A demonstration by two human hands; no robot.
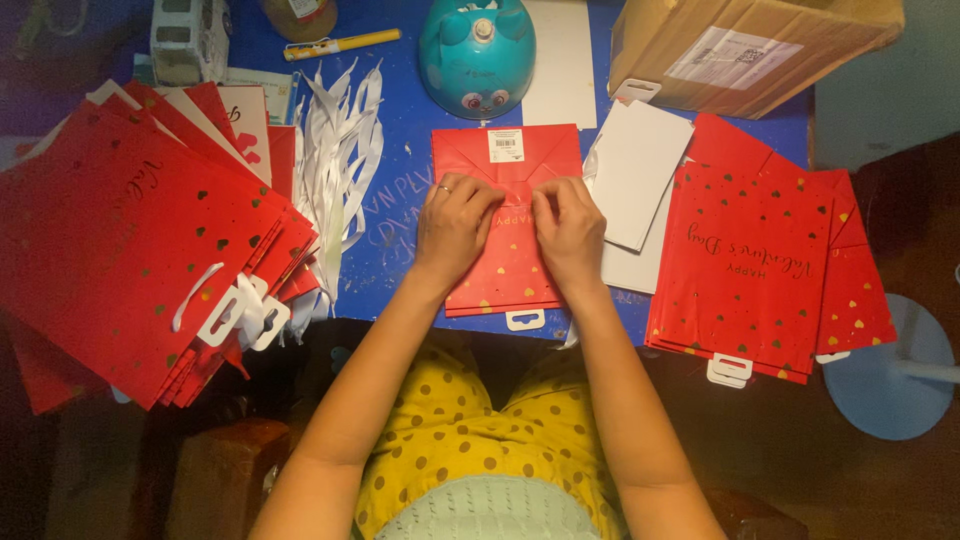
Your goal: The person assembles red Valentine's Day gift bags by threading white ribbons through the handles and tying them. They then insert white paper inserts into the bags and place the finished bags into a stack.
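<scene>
Flat on the blue table, straight ahead: a red paper bag with small gold hearts, its folded bottom and white sticker at the far end, a white hang tab at the near edge. Resting on the middle of that bag, side by side: left hand, fingers curled and pressed down on the paper, a ring on one finger; right hand, fingers likewise bent, tips pinching or pressing at the fold near the bag's centre. Neither hand spread flat; hard to tell whether paper is actually gripped or only pressed.

To the left, well apart from the hands: a fanned stack of red bags with white handles, and beside it a bundle of white ribbons. To the right, just beside the right hand: white cards, then another pile of red heart-printed bags. At the far edge: a teal round toy, a cardboard box, a yellow pen.
</scene>
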